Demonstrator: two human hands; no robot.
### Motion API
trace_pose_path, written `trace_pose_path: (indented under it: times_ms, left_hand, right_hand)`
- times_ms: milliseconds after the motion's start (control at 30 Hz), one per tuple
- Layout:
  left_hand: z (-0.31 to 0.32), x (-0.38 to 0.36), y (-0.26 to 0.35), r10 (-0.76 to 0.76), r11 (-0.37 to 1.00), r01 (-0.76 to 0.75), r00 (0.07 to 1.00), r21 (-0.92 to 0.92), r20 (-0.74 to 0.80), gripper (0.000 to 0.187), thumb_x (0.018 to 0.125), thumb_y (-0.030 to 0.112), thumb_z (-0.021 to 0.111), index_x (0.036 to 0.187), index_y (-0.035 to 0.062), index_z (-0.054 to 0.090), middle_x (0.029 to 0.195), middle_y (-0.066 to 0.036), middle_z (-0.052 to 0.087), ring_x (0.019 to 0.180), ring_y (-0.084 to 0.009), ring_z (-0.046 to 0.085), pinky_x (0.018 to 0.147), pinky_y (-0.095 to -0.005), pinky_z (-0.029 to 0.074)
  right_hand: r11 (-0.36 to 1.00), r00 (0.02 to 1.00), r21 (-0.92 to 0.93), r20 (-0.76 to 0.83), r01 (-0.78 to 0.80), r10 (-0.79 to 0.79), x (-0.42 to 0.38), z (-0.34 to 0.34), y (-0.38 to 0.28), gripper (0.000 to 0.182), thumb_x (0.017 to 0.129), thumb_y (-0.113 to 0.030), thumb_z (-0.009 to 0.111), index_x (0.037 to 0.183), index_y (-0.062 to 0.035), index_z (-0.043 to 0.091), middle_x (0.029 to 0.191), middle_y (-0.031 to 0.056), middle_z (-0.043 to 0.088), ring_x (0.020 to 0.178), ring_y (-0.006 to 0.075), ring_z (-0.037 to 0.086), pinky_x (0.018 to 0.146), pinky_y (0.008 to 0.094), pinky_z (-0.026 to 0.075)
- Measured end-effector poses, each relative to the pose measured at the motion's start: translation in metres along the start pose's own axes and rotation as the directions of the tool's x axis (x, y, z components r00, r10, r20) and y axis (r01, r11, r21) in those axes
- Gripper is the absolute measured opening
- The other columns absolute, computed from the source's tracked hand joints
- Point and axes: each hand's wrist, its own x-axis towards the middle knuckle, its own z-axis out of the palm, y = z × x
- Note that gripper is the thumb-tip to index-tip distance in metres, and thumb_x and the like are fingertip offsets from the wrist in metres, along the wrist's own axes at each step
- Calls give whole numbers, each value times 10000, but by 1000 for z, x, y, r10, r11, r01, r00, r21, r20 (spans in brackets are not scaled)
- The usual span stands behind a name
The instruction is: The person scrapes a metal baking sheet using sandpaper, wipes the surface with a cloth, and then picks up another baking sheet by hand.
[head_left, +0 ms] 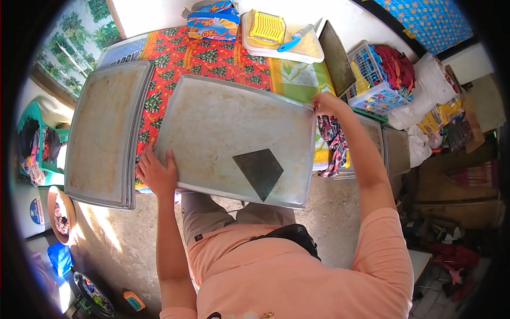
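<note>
Peach shirt (297, 276) closest; left hand (158, 174) half open against the metal tray (228, 125), right hand (328, 104) (nearly closed) gripping its corner.

both arms reach forward, left hand (159, 171) with fingers spread, right hand (328, 105) with fingers curled.

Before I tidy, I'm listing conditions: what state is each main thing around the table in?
Front tray: stained, left hand touching, right hand gripping a corner.
Dark piece: lying on that tray.
Left trays: stacked, stained.
Knife: lying down, blade bare.
Crate: open, holding cloth.
Blue packet: can't tell whether opened.
</note>
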Motion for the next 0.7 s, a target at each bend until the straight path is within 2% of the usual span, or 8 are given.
trace_pose_path:
  times_ms: [100,200,300,400,500,600,700]
  left_hand:
    - [0,0,-1,4,1000,-4,1000,1,-7,534,882,476,596,1278,127,518,1249,-53,563,1228,-241,488,1039,-470,316]
    - [-1,0,1,0,1000,0,1000,-1,-6,535,880,475,599,1278,127,518,1251,-53,563,1227,-243,489,1038,-473,318]
    - [0,0,0,0,1000,0,1000,-3,0,537,879,477,599,1278,127,519,1254,-52,563,1228,-242,489,1038,-473,317]
    - [0,0,0,3,1000,-3,1000,9,-5,536,878,477,600,1276,127,520,1254,-51,564,1228,-242,489,1038,-469,316]
    - [-1,1,1,4,1000,-4,1000,5,-7,533,878,473,601,1275,125,521,1252,-53,564,1226,-242,490,1038,-467,315]
    - [0,0,1,1,1000,-1,1000,-2,-5,531,877,465,604,1275,125,521,1250,-55,564,1225,-242,490,1038,-467,315]
    - [0,0,0,-2,1000,2,1000,-7,-6,530,875,459,607,1277,124,521,1246,-56,565,1223,-242,491,1037,-468,316]
  right_hand:
    - [998,997,9,-28,67,-67,-9,-1,-4,366,587,-193,810,895,-26,703,860,126,708,794,279,687,670,377,539]
    - [998,998,3,-2,63,-63,-6,-4,-6,378,577,-198,814,888,-16,699,873,133,708,823,277,686,707,378,537]
    - [993,992,57,70,-107,103,-8,-12,-16,397,580,-206,816,908,-19,695,866,134,708,827,285,685,705,382,538]
    - [998,999,-34,4,43,-43,-12,-5,-12,405,603,-199,808,930,5,682,862,148,705,827,278,684,731,357,537]
    - [1000,999,7,42,17,-17,-7,-4,-7,408,607,-199,807,932,8,672,887,155,703,839,285,680,742,361,536]
    - [949,966,219,173,-226,190,-4,-8,-7,415,601,-218,816,917,7,666,912,163,695,860,299,673,753,379,531]
    - [1000,1000,21,25,14,-15,-12,-3,-9,383,624,-208,810,897,14,659,888,163,690,839,297,672,734,388,526]
